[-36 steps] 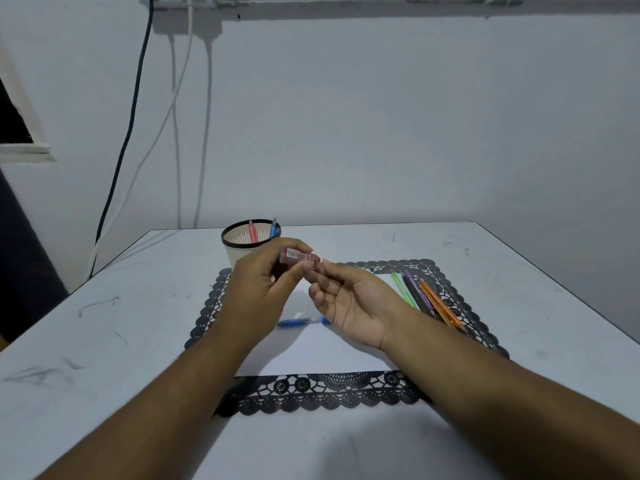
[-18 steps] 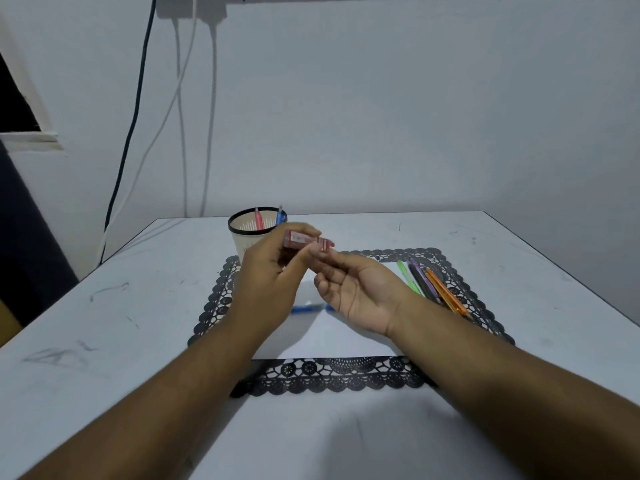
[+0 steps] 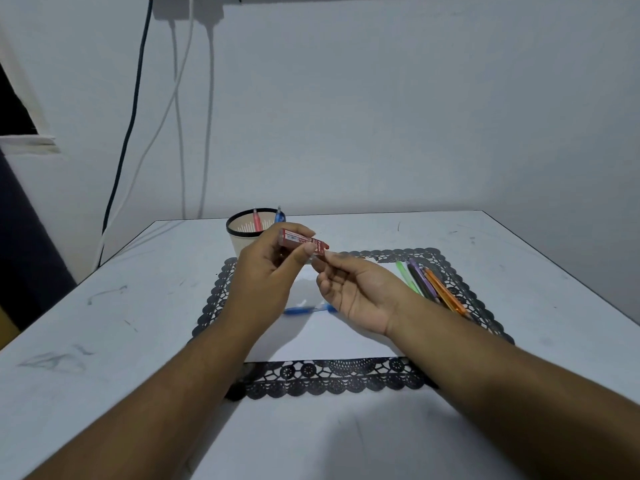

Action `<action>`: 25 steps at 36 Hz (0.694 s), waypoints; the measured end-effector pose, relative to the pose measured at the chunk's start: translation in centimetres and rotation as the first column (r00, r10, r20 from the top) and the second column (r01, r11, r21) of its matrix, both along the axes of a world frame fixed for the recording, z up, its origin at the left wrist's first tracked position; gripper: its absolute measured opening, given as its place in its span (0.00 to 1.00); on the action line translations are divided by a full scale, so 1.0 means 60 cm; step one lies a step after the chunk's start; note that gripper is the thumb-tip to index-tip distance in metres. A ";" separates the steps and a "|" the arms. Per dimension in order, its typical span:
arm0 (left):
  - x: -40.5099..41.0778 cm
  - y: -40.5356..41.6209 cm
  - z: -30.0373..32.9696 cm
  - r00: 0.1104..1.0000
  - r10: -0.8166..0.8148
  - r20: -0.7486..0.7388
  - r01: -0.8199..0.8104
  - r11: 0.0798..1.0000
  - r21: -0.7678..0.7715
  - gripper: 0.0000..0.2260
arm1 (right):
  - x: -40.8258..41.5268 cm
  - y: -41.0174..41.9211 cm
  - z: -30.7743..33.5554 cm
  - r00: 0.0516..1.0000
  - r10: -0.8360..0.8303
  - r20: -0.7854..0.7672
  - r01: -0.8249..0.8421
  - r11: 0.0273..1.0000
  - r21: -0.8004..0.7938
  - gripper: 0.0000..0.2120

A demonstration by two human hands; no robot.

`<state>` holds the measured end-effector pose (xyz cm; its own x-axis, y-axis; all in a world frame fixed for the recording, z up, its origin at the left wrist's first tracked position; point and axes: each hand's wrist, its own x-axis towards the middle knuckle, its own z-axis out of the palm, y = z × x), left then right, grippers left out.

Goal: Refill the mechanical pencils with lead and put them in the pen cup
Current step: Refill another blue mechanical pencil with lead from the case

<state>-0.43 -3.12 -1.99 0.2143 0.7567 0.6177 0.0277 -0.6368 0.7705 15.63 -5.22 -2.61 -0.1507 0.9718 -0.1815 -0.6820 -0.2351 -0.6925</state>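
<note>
My left hand (image 3: 268, 275) grips a small red lead case (image 3: 302, 241) above the mat, tilted with its right end lower. My right hand (image 3: 356, 292) is palm up just under that end, fingertips pinched together at the case's mouth; whether a lead is between them is too small to tell. A blue mechanical pencil (image 3: 308, 310) lies on the mat below the hands. Green, purple, black and orange pencils (image 3: 429, 284) lie side by side at the mat's right. The cream pen cup (image 3: 239, 237) with a black rim stands behind my left hand, holding a pink and a blue pencil.
A white mat with a black lace border (image 3: 332, 375) covers the middle of the white table (image 3: 104, 323). Cables (image 3: 180, 133) hang down the wall behind the table. The table's right edge (image 3: 568, 275) runs close to the wall.
The camera has tilted up a little, so hands and table sit lower in view. The case's right end has dipped slightly toward my right fingertips. Both hands stay in place.
</note>
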 end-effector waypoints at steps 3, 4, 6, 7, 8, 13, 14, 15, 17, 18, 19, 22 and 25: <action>0.001 -0.001 0.001 1.000 -0.004 0.016 0.004 1.000 -0.017 0.04 | 0.002 0.003 -0.003 1.000 -0.020 0.016 0.020 1.000 0.002 0.04; 0.001 -0.001 0.001 1.000 -0.007 0.017 0.007 1.000 -0.022 0.04 | 0.003 0.004 -0.003 1.000 -0.025 0.018 0.025 1.000 0.003 0.04; 0.000 -0.001 0.002 1.000 -0.011 0.016 0.012 0.999 -0.035 0.04 | 0.004 0.006 -0.004 0.999 -0.040 0.019 0.039 0.999 0.004 0.04; 0.000 0.000 0.003 1.000 -0.009 0.016 0.010 0.999 -0.043 0.04 | 0.005 0.006 -0.004 0.999 -0.050 0.021 0.050 0.999 0.007 0.03; -0.001 0.000 0.003 1.000 -0.004 0.016 0.005 0.999 -0.052 0.04 | 0.005 0.007 -0.003 0.998 -0.065 0.025 0.065 0.998 0.011 0.03; -0.008 0.011 0.000 0.998 0.054 -0.020 -0.056 0.992 -0.109 0.06 | 0.013 0.007 0.001 0.977 -0.177 0.122 0.168 0.982 0.081 0.03; -0.010 0.013 -0.001 0.996 0.071 -0.046 -0.075 0.991 -0.112 0.07 | 0.016 0.007 0.003 0.967 -0.209 0.143 0.197 0.976 0.092 0.03; -0.010 0.014 -0.003 0.994 0.084 -0.075 -0.092 0.989 -0.114 0.07 | 0.019 0.008 0.005 0.955 -0.242 0.169 0.226 0.968 0.109 0.04; -0.010 0.015 -0.005 0.987 0.099 -0.124 -0.114 0.987 -0.114 0.06 | 0.027 0.009 0.009 0.921 -0.305 0.242 0.270 0.948 0.167 0.04; -0.010 0.014 -0.005 0.982 0.108 -0.156 -0.125 0.986 -0.107 0.06 | 0.030 0.010 0.010 0.899 -0.337 0.282 0.287 0.936 0.203 0.04; -0.009 0.013 -0.006 0.972 0.124 -0.201 -0.145 0.985 -0.092 0.06 | 0.033 0.011 0.012 0.873 -0.366 0.323 0.300 0.924 0.238 0.04; -0.009 0.014 -0.009 0.914 0.200 -0.354 -0.227 0.973 -0.035 0.05 | 0.036 0.012 0.015 0.787 -0.437 0.434 0.309 0.890 0.336 0.04; -0.009 0.013 -0.009 0.874 0.235 -0.426 -0.274 0.961 -0.031 0.07 | 0.034 0.006 0.016 0.721 -0.488 0.491 0.281 0.855 0.437 0.03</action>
<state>-0.96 -2.31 -2.55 0.2282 0.8666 0.4437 0.5086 -0.4948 0.7047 17.69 -4.86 -1.65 0.2791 0.9363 0.2134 -0.1197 0.2544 -0.9597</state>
